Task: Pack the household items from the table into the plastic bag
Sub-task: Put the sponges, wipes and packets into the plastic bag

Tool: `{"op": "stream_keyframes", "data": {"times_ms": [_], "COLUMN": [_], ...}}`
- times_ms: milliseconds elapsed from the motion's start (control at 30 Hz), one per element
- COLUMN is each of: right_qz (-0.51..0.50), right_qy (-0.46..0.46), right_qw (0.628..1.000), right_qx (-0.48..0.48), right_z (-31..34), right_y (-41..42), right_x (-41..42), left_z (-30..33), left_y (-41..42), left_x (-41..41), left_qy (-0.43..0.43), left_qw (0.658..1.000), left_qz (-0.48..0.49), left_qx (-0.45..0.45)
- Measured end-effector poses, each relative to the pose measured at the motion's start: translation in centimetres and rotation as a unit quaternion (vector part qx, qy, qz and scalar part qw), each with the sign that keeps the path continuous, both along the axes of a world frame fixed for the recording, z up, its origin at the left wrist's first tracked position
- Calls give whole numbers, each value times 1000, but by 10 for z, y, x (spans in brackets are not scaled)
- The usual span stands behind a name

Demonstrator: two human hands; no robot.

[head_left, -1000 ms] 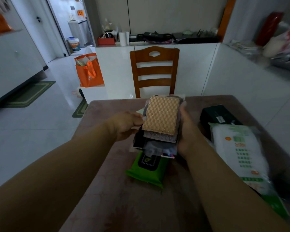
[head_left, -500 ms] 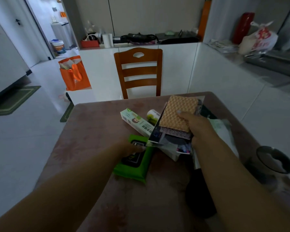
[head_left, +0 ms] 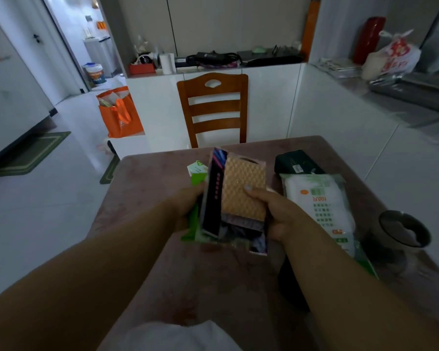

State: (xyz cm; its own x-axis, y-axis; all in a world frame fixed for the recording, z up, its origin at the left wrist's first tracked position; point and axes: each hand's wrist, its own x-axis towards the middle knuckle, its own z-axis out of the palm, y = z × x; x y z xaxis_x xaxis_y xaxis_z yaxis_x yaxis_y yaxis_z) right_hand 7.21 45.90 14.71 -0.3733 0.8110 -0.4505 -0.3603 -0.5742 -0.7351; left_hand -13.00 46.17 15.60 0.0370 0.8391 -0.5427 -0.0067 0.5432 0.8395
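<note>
My right hand (head_left: 276, 214) grips a flat sponge pack (head_left: 243, 188), an orange waffle sponge on a dark printed card, held tilted above the table (head_left: 142, 178). My left hand (head_left: 188, 203) presses a green wipes pack (head_left: 192, 228) against the card's left side. The end of a white-and-green toothpaste box (head_left: 197, 171) sticks up just behind my left fingers. Something white and soft (head_left: 175, 335) lies at the bottom edge; I cannot tell whether it is the plastic bag.
A large white pack with green print (head_left: 319, 206) lies right of my right hand, a black box (head_left: 297, 163) behind it, a dark cup (head_left: 403, 229) near the right edge. A wooden chair (head_left: 213, 110) stands at the table's far side. An orange bag (head_left: 119, 115) sits on the floor.
My left hand has lifted the green wipes pack, with the toothpaste box, off the table and brought it against the sponge pack. My right hand has tilted the sponge pack upright.
</note>
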Motion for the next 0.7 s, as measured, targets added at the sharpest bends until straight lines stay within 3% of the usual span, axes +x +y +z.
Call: {"op": "stream_keyframes", "data": {"times_ms": [100,233,333,467,700], "right_qz": [18,66,55,37,43], "right_qy": [65,67,75,122,189], "right_qw": [998,995,995,990,974], "right_qx": [2,29,38,65,114], "right_z": [12,36,56,87,123], "right_y": [-13,-30,-47,-81,-180], "right_x": [-4,-6,-1,10,28], "left_z": [30,66,92,119,141], "left_y": [-9,-28,-49,-85,-168], "left_x": [5,16,18,12,5], "left_qy": [-25,-23,-30,-27,78], "left_qw": [999,999,998,999,989], "left_qz": [24,-20,-56,-16,51], "left_qx": [3,23,15,29,112]}}
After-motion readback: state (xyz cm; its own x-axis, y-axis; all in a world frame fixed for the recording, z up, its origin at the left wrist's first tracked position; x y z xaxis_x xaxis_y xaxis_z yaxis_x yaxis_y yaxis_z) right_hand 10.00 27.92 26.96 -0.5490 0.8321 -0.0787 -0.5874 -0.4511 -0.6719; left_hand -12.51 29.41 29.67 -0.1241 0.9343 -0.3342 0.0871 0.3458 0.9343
